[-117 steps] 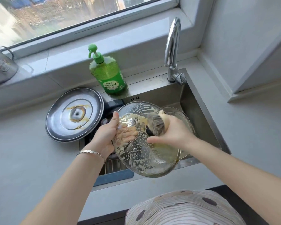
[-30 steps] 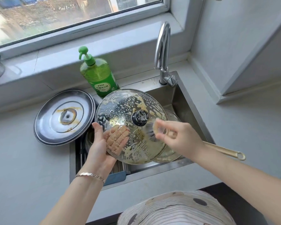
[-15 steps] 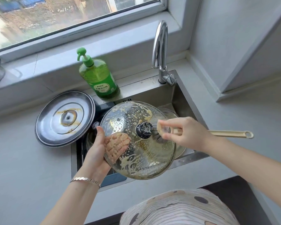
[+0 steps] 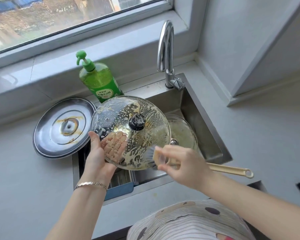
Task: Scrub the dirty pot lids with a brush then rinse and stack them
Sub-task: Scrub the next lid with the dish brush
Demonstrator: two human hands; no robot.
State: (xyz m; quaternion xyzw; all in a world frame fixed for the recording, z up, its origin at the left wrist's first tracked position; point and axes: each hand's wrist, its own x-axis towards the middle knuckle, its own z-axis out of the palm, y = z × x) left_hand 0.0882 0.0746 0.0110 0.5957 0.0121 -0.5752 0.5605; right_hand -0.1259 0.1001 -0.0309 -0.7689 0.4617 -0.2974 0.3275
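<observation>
Mid-scrub over the steel sink point(image 4: 194, 110): left hand point(image 4: 99, 153) pinches the soapy domed glass lid point(image 4: 121, 115), right hand point(image 4: 184, 163) grips the wooden-handled brush point(image 4: 229, 169) at its front rim; rinsing seems next.

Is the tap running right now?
Off. No stream of water falls from the faucet spout into the sink.

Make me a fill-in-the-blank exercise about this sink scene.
The left hand holds the soapy glass lid, whose knob is ____.
The right hand scrubs it with a ____.
The soap bottle is ____.
The steel lid lies on the sink's ____ side.
Missing: black; brush; green; left.
</observation>
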